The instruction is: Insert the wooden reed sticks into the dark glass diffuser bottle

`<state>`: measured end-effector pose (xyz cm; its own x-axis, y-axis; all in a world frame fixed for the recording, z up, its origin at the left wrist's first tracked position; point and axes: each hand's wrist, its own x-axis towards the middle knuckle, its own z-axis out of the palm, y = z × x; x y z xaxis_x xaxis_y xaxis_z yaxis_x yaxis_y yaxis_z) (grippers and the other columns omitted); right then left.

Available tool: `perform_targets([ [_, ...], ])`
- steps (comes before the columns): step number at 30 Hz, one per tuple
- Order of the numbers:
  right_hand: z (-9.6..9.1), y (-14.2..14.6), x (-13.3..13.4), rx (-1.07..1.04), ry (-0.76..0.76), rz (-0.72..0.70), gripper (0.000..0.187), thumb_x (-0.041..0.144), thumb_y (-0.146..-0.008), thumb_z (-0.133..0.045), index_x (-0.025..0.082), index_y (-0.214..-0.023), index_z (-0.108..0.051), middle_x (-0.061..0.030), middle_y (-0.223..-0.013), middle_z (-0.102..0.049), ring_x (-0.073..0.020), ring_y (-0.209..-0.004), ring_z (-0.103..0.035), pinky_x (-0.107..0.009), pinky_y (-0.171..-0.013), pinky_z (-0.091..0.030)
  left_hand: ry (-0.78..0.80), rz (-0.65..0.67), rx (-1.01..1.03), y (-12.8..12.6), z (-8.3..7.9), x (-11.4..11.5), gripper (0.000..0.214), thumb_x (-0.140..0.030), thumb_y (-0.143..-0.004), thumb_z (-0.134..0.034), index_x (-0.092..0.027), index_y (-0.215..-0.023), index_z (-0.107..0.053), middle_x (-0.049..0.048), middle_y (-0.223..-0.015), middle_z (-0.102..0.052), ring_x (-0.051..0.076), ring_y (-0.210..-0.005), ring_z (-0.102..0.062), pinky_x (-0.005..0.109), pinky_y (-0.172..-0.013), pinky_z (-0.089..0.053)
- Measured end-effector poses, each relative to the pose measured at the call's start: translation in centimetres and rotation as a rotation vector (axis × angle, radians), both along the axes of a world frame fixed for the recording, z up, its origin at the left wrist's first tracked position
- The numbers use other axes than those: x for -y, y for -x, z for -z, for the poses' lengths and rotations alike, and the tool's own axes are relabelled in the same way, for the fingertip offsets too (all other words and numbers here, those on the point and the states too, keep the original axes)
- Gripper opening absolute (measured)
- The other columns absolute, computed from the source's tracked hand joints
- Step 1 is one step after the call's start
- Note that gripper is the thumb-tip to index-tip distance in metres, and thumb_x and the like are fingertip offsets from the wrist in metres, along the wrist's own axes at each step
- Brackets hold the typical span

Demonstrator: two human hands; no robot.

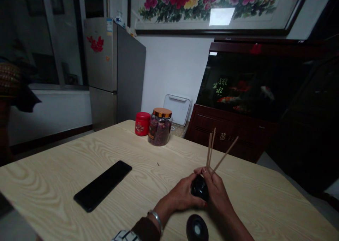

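My left hand (pixel 182 195) is wrapped round a small glossy black container (pixel 199 187) just above the table's near side. Over the container's top, my right hand (pixel 216 188) is closed with thumb and fingers at the lower ends of several thin light-brown sticks (pixel 210 151). Two or more sticks point nearly straight up, while one leans to the right. The fingers hide the container's mouth, so I cannot tell whether the sticks' ends are inside. Below the hands lies a black oval piece (pixel 197 228) with a pale round centre.
On the wood-patterned table (pixel 143 184) a long flat black object (pixel 103 186) lies to the left. A red canister (pixel 142 124) and a copper-lidded jar (pixel 159 129) of dark dried material stand at the far edge. A tiny brown bit (pixel 158 164) lies mid-table. Behind is a fish tank (pixel 238 82).
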<state>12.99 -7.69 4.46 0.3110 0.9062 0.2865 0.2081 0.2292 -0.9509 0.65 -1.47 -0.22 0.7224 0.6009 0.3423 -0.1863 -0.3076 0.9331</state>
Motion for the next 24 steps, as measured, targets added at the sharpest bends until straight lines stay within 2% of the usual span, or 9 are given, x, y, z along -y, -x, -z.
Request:
perform_targets([
  [3, -3.0, 0.1, -0.6, -0.137, -0.125, 0.063, 0.037, 0.056, -0.086, -0.056, 0.020, -0.078, -0.060, -0.0054, -0.082, -0.069, -0.0204, -0.084, -0.065, -0.031, -0.078, -0.051, 0.003, -0.027, -0.064, 0.2, -0.3, 0.1, 0.077, -0.030, -0.055, -0.089, -0.018, -0.124, -0.057, 0.0075, -0.115, -0.064, 0.026, -0.106, -0.058, 0.034, -0.092, -0.045],
  [5, -6.0, -1.5, -0.8, -0.271, -0.226, 0.128, 0.034, 0.055, -0.084, -0.058, 0.022, -0.079, -0.054, -0.0003, -0.074, -0.064, -0.0171, -0.073, -0.064, -0.028, -0.065, -0.051, 0.016, -0.049, -0.109, 0.4, -0.6, 0.2, 0.076, -0.033, -0.054, -0.089, -0.018, -0.122, -0.057, 0.0068, -0.107, -0.066, 0.025, -0.099, -0.059, 0.032, -0.085, -0.046],
  [8, -9.1, -6.4, -0.6, -0.199, -0.229, 0.245, 0.030, 0.053, -0.083, -0.057, 0.025, -0.079, -0.048, 0.0097, -0.053, -0.040, -0.0084, -0.039, -0.038, -0.019, -0.039, -0.028, 0.015, -0.060, -0.126, 0.7, -0.9, 0.4, 0.077, -0.033, -0.053, -0.089, -0.018, -0.122, -0.057, 0.0062, -0.105, -0.066, 0.023, -0.096, -0.059, 0.030, -0.082, -0.046],
  [11, -6.8, -11.7, 1.5, 0.374, 0.128, 0.436, 0.029, 0.050, -0.081, -0.054, 0.023, -0.071, -0.051, 0.0038, -0.054, -0.048, -0.0123, -0.043, -0.044, -0.024, -0.042, -0.030, 0.019, -0.063, -0.119, 0.7, -0.8, 0.4, 0.077, -0.033, -0.053, -0.089, -0.018, -0.121, -0.057, 0.0058, -0.104, -0.066, 0.022, -0.096, -0.059, 0.029, -0.081, -0.046],
  [14, -0.3, -14.7, 5.3, 0.917, 0.462, 0.367, 0.025, 0.048, -0.082, -0.052, 0.025, -0.076, -0.058, -0.0053, -0.071, -0.065, -0.0244, -0.065, -0.062, -0.035, -0.058, -0.043, 0.031, -0.048, -0.108, 0.6, -0.5, 0.3, 0.076, -0.033, -0.053, -0.089, -0.019, -0.120, -0.057, 0.0051, -0.101, -0.066, 0.022, -0.093, -0.059, 0.028, -0.078, -0.046],
  [17, 4.9, -15.0, 8.5, 1.087, 0.505, 0.370, 0.032, 0.050, -0.087, -0.043, 0.026, -0.098, -0.061, -0.0113, -0.093, -0.069, -0.0302, -0.082, -0.066, -0.042, -0.068, -0.048, 0.047, -0.034, -0.096, 0.5, -0.3, 0.2, 0.074, -0.033, -0.053, -0.089, -0.019, -0.118, -0.058, 0.0048, -0.100, -0.066, 0.021, -0.092, -0.060, 0.028, -0.077, -0.046],
  [20, 4.9, -12.9, 9.9, 1.261, 0.387, 0.399, 0.035, 0.049, -0.085, -0.046, 0.024, -0.100, -0.065, -0.0154, -0.106, -0.067, -0.0367, -0.100, -0.062, -0.050, -0.079, -0.048, 0.054, -0.033, -0.080, 0.5, -0.4, 0.3, 0.072, -0.032, -0.054, -0.088, -0.019, -0.118, -0.058, 0.0045, -0.100, -0.066, 0.022, -0.093, -0.060, 0.029, -0.078, -0.046],
  [22, 2.9, -10.2, 10.2, 1.284, 0.320, 0.398, 0.035, 0.048, -0.083, -0.050, 0.024, -0.101, -0.068, -0.0153, -0.114, -0.066, -0.0397, -0.108, -0.058, -0.056, -0.086, -0.045, 0.039, -0.041, -0.086, 0.5, -0.5, 0.3, 0.072, -0.033, -0.054, -0.088, -0.019, -0.118, -0.058, 0.0050, -0.101, -0.066, 0.022, -0.094, -0.060, 0.030, -0.080, -0.046],
  [24, 0.7, -6.7, 10.2, 1.154, 0.307, 0.238, 0.034, 0.049, -0.085, -0.052, 0.029, -0.109, -0.067, -0.0102, -0.118, -0.066, -0.0330, -0.103, -0.063, -0.048, -0.086, -0.050, 0.011, -0.044, -0.100, 0.5, -0.3, 0.1, 0.072, -0.034, -0.055, -0.088, -0.019, -0.119, -0.059, 0.0054, -0.102, -0.066, 0.022, -0.094, -0.059, 0.031, -0.081, -0.046],
])
